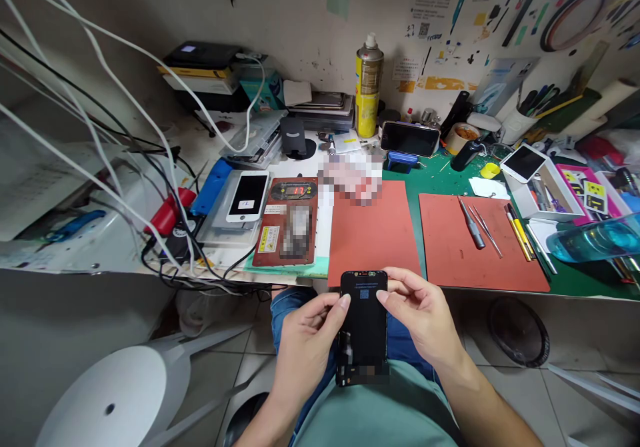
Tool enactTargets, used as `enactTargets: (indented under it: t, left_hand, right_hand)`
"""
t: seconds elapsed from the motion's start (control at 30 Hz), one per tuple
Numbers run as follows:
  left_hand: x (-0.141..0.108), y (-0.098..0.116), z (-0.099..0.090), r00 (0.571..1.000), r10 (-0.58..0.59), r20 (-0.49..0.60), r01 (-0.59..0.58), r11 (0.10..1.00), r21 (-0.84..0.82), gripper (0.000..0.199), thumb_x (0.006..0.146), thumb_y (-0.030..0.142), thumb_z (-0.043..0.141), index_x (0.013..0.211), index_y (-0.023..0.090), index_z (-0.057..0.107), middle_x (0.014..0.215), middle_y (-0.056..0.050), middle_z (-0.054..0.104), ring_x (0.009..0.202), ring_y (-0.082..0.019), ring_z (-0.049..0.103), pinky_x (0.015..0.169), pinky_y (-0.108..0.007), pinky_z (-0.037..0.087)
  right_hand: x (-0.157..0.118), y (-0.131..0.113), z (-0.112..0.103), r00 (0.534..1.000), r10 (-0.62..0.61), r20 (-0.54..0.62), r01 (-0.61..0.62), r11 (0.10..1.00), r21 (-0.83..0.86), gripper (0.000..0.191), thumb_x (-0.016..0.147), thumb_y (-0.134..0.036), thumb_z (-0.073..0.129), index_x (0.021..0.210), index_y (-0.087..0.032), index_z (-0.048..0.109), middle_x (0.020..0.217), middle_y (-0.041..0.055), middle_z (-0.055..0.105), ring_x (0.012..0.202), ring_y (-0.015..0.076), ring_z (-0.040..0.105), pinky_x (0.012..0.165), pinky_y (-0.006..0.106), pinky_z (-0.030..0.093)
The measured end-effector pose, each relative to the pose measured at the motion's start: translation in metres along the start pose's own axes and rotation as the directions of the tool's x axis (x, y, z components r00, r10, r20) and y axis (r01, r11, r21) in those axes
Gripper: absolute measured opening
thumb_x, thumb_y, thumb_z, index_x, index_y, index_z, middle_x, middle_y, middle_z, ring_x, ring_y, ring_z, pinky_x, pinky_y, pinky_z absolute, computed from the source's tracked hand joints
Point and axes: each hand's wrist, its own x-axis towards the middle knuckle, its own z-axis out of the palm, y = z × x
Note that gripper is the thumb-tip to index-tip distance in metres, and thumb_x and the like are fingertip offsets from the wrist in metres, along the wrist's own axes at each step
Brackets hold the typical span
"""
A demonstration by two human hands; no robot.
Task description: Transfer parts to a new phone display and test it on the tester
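A black, rectangular phone screen panel point(363, 340) is found just off the near edge of the green-covered bench point(440, 182), notched end toward twelve o'clock, the wall point(300, 20) side; clock directions are taken from this panel. The left hand point(311, 330) pinches its upper left edge between thumb and forefinger. The right hand point(425, 308) grips its upper right side, thumb on the face, fingers at the corner. The hands are apart from each other, both closed on the panel. Judged stage: handling under way, not finished. Done: the panel is securely in hand. Not done: it rests on neither the plain red-brown rectangular mat point(377, 234) at twelve nor the second red-brown mat point(450, 267) at two, where a grey-handled screwdriver point(473, 227) and slim silver tweezers point(486, 230) lie out of use. Between ten and eleven, a red-brown, square-cornered device with lit red digits point(269, 215) and, beyond it, a white-fronted phone point(247, 197) are untouched. Whether the panel is joined to a phone body cannot be determined; its lower end is partly blurred, so completion cannot be certified.
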Motion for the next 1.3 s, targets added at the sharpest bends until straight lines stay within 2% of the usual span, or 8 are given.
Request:
enactTargets:
  t: [0.23,0.4,0.63,0.8,0.97,1.1,1.2,1.3]
  left_hand:
    - [-0.001,0.003,0.001,1.000,-0.001,-0.005,0.001,1.000,0.001,0.035,0.091,0.052,0.081,0.085,0.018,0.082,0.077,-0.001,0.070,0.072,-0.014,0.056,0.067,-0.023,0.046]
    - [-0.001,0.008,0.003,1.000,0.013,-0.017,-0.012,1.000,0.023,0.034,0.091,0.051,0.081,0.085,0.018,0.083,0.076,-0.002,0.070,0.071,-0.014,0.056,0.065,-0.023,0.047]
    - [-0.001,0.014,0.007,1.000,0.028,-0.003,-0.028,0.998,0.061,0.035,0.091,0.052,0.080,0.088,0.018,0.085,0.073,-0.002,0.072,0.068,-0.014,0.059,0.063,-0.022,0.048]
    - [0.000,0.012,0.005,1.000,0.019,-0.007,-0.019,0.998,0.061,0.036,0.091,0.053,0.080,0.086,0.017,0.084,0.074,-0.003,0.073,0.068,-0.014,0.059,0.064,-0.023,0.049]
    - [0.001,0.007,0.002,1.000,0.014,-0.016,-0.013,0.999,0.040,0.036,0.091,0.053,0.080,0.088,0.017,0.084,0.075,-0.002,0.071,0.069,-0.014,0.057,0.065,-0.023,0.047]
    - [0.002,0.002,0.001,1.000,0.006,-0.018,-0.006,1.000,0.009,0.035,0.091,0.053,0.081,0.087,0.018,0.083,0.075,-0.002,0.069,0.072,-0.015,0.056,0.068,-0.024,0.046]
    - [0.003,0.000,0.002,1.000,-0.006,0.000,0.006,1.000,-0.028,0.036,0.090,0.053,0.081,0.089,0.018,0.083,0.079,-0.003,0.070,0.076,-0.017,0.058,0.071,-0.026,0.047]
    - [0.003,-0.002,0.005,1.000,-0.019,0.011,0.019,0.998,-0.061,0.036,0.090,0.053,0.082,0.086,0.017,0.081,0.074,0.000,0.065,0.071,-0.014,0.053,0.068,-0.024,0.044]
  right_hand:
    - [0.000,0.000,0.001,0.999,0.005,-0.036,-0.005,1.000,0.004,0.032,0.087,-0.040,0.091,0.114,-0.025,0.081,0.092,0.0023,0.081,0.086,0.0164,0.074,0.086,0.030,0.061]
    - [0.000,-0.002,0.000,1.000,-0.011,-0.025,0.011,1.000,0.012,0.028,0.092,-0.046,0.084,0.111,-0.025,0.083,0.094,0.0037,0.082,0.084,0.0173,0.072,0.081,0.030,0.060]
    - [0.004,0.001,0.002,0.996,0.007,-0.094,-0.008,1.000,-0.011,0.033,0.082,-0.041,0.094,0.107,-0.024,0.081,0.080,-0.0012,0.076,0.074,0.0137,0.068,0.078,0.029,0.060]
    - [0.002,-0.001,-0.002,1.000,0.020,-0.020,-0.020,1.000,-0.019,0.036,0.086,-0.043,0.091,0.115,-0.023,0.081,0.093,0.0034,0.082,0.086,0.0187,0.074,0.087,0.034,0.062]
    - [0.000,-0.002,-0.008,1.000,-0.010,0.002,0.010,1.000,-0.007,0.038,0.093,-0.044,0.085,0.125,-0.024,0.080,0.103,0.0069,0.084,0.091,0.0225,0.078,0.085,0.038,0.065]
    - [0.003,-0.001,-0.006,0.990,-0.085,-0.114,0.086,0.996,0.010,0.031,0.097,-0.044,0.081,0.120,-0.024,0.081,0.104,0.0073,0.085,0.086,0.0218,0.080,0.084,0.039,0.068]
    - [-0.001,-0.005,-0.008,0.961,-0.147,-0.234,0.137,0.989,-0.059,0.030,0.096,-0.042,0.082,0.118,-0.022,0.081,0.104,0.0084,0.085,0.084,0.0227,0.081,0.086,0.042,0.069]
    - [-0.018,-0.014,-0.035,0.880,-0.234,-0.412,0.175,0.969,-0.176,0.034,0.089,-0.041,0.088,0.115,-0.019,0.081,0.103,0.0111,0.085,0.085,0.0270,0.083,0.086,0.046,0.069]
